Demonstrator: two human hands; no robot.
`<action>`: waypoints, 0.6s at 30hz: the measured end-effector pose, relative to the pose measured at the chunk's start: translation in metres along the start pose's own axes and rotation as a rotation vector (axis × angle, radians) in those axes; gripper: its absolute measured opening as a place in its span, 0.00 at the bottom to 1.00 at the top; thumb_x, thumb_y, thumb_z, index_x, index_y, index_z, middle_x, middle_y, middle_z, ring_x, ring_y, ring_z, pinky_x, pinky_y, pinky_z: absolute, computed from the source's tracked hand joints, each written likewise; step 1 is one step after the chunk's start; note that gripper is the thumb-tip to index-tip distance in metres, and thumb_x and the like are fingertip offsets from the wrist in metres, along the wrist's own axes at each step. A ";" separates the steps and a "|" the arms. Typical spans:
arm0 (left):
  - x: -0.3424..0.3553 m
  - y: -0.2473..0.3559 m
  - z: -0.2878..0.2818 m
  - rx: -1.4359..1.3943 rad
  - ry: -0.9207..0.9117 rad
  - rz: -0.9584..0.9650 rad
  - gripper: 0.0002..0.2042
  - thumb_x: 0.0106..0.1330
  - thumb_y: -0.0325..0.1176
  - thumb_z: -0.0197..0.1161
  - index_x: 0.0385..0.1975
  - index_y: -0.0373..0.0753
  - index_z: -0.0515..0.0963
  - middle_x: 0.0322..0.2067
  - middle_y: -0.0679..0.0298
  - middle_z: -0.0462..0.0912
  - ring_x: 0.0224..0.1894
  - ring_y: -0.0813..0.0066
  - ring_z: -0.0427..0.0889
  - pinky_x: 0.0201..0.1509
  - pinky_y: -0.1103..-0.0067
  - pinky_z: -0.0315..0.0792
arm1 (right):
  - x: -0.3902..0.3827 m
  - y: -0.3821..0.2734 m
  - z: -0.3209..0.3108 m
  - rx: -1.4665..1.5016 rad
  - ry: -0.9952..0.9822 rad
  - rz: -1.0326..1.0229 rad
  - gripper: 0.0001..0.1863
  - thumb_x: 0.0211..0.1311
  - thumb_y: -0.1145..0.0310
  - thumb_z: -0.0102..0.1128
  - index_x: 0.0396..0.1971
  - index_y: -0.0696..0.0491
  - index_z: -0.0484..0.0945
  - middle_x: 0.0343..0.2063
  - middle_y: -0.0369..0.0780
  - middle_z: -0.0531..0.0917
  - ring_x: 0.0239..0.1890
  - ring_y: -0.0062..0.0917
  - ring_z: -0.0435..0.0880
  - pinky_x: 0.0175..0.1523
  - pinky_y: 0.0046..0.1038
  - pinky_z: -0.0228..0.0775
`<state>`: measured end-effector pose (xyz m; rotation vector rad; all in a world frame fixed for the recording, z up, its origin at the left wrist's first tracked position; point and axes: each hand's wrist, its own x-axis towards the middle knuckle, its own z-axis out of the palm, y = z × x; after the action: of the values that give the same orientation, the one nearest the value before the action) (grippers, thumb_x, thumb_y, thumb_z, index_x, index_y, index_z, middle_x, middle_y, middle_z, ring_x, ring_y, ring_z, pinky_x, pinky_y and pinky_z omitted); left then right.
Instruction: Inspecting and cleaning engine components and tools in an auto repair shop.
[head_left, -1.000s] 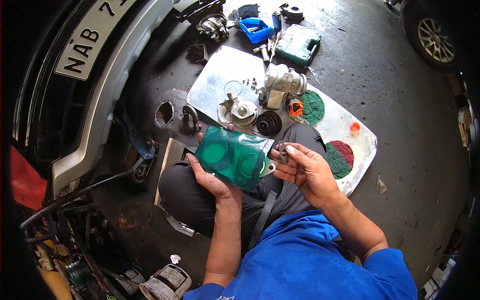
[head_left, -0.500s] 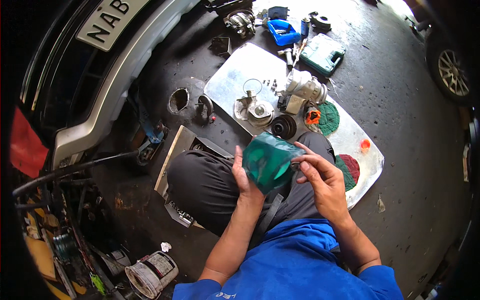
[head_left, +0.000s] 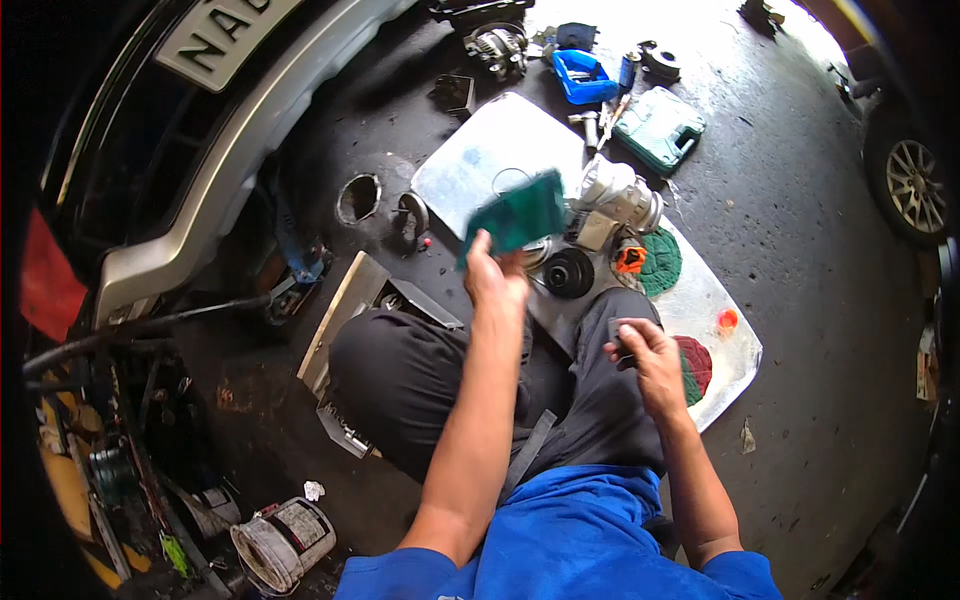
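My left hand (head_left: 495, 270) grips a motion-blurred green plastic packet (head_left: 515, 210), raised over the silver sheet (head_left: 465, 170). In my right hand (head_left: 655, 360), pinched fingers hold a small grey flat piece (head_left: 624, 328) above my bent leg. Beyond the hands lie a black round pulley (head_left: 568, 273), a cast metal assembly (head_left: 620, 190), an orange-and-black item (head_left: 630, 260), folded green cloth (head_left: 660, 275), red-and-green cloth (head_left: 696, 370) and a small orange cap (head_left: 727, 322). A metal housing is largely hidden behind the packet.
A car bumper (head_left: 200, 200) curves along the left, above metal bars and clutter. A white bucket (head_left: 283, 545) stands lower left, a wooden-edged tray (head_left: 335, 310) beside my leg. A blue bin (head_left: 585, 75) and green case (head_left: 660, 130) lie farther back. A car wheel (head_left: 910, 175) is at right.
My left hand has moved forward and up with the packet, away from my lap. My right hand has parted from the packet, keeping the small flat piece.
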<state>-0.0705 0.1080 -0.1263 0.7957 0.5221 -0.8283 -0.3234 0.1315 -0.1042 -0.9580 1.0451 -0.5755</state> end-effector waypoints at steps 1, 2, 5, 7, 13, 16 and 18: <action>0.030 0.008 0.006 -0.087 -0.006 0.058 0.10 0.69 0.32 0.57 0.44 0.33 0.74 0.38 0.57 0.81 0.35 0.65 0.82 0.36 0.72 0.81 | 0.005 0.005 0.005 0.004 -0.050 0.040 0.13 0.70 0.64 0.55 0.45 0.58 0.79 0.29 0.39 0.85 0.28 0.16 0.81 0.33 0.18 0.70; 0.055 0.015 0.012 -0.049 0.059 0.115 0.10 0.68 0.30 0.58 0.45 0.31 0.72 0.38 0.55 0.81 0.33 0.63 0.83 0.34 0.71 0.82 | 0.009 0.010 0.007 0.020 -0.072 0.093 0.13 0.70 0.66 0.56 0.45 0.59 0.78 0.29 0.39 0.85 0.28 0.16 0.82 0.32 0.17 0.70; 0.118 0.011 0.017 0.042 0.206 0.264 0.13 0.67 0.28 0.61 0.46 0.29 0.71 0.40 0.52 0.79 0.35 0.58 0.83 0.34 0.66 0.84 | 0.019 0.031 0.004 0.077 -0.094 0.110 0.12 0.70 0.67 0.55 0.45 0.59 0.77 0.30 0.39 0.85 0.29 0.16 0.82 0.31 0.16 0.71; 0.147 -0.007 0.009 0.170 0.251 0.229 0.13 0.66 0.27 0.61 0.47 0.31 0.71 0.41 0.52 0.79 0.35 0.58 0.83 0.33 0.66 0.84 | 0.023 0.034 -0.011 -0.010 -0.074 0.169 0.13 0.71 0.67 0.54 0.46 0.60 0.76 0.32 0.40 0.85 0.29 0.15 0.82 0.33 0.18 0.74; 0.246 0.015 -0.007 0.265 0.311 0.158 0.11 0.64 0.26 0.64 0.44 0.37 0.74 0.41 0.58 0.79 0.37 0.59 0.82 0.37 0.65 0.82 | 0.036 0.028 -0.018 0.046 -0.055 0.283 0.13 0.71 0.66 0.53 0.47 0.59 0.75 0.33 0.41 0.85 0.29 0.16 0.82 0.26 0.18 0.75; 0.275 0.018 0.004 0.226 0.269 0.163 0.12 0.62 0.24 0.64 0.43 0.34 0.73 0.41 0.56 0.78 0.40 0.58 0.81 0.43 0.65 0.82 | 0.037 0.026 -0.020 0.026 -0.035 0.338 0.13 0.71 0.65 0.53 0.47 0.59 0.75 0.34 0.41 0.85 0.30 0.16 0.82 0.26 0.18 0.75; 0.288 0.033 0.012 0.240 0.239 0.126 0.12 0.64 0.29 0.64 0.44 0.35 0.72 0.41 0.57 0.77 0.43 0.58 0.79 0.48 0.62 0.79 | 0.041 0.023 -0.018 0.036 -0.031 0.356 0.13 0.71 0.67 0.52 0.47 0.59 0.75 0.33 0.40 0.85 0.30 0.16 0.82 0.25 0.18 0.75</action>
<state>0.1247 -0.0154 -0.3016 1.1463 0.5834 -0.6901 -0.3235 0.1042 -0.1461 -0.7243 1.1413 -0.2827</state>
